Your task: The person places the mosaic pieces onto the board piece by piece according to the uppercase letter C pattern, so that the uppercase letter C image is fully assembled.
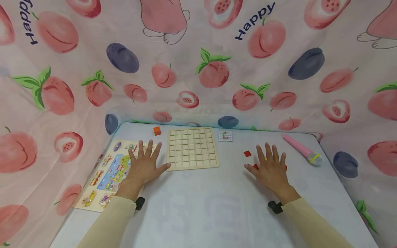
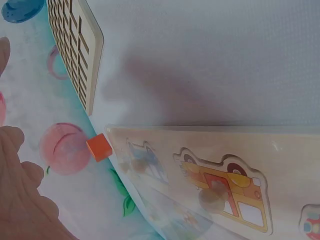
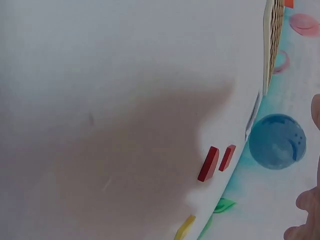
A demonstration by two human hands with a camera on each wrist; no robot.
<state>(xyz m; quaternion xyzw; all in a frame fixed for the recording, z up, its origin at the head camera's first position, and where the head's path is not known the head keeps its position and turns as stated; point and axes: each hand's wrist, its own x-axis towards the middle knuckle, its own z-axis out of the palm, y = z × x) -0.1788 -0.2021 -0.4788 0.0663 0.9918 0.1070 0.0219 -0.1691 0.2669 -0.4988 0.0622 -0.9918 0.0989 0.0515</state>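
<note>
My left hand (image 1: 144, 168) is spread flat with nothing in it, over the right edge of a wooden knob puzzle (image 1: 90, 186). Its thumb points toward a square wooden grid board (image 1: 193, 148) in the middle. Fingers spread and holding nothing, my right hand (image 1: 272, 172) hovers over the table's right side. Beside its thumb lies a red square tile (image 1: 247, 153), and more red pieces are partly hidden under the hand. In the right wrist view a red piece (image 3: 208, 164) and a yellow piece (image 3: 185, 228) show near the hand's shadow.
An orange cube (image 1: 157, 131) sits left of the grid board. A small printed card (image 1: 225, 136) with a coloured pattern lies to the board's right. At the far right rests a pink toy microphone (image 1: 303, 150). A fruit-print curtain (image 1: 186, 62) hangs behind the white table (image 1: 211, 206).
</note>
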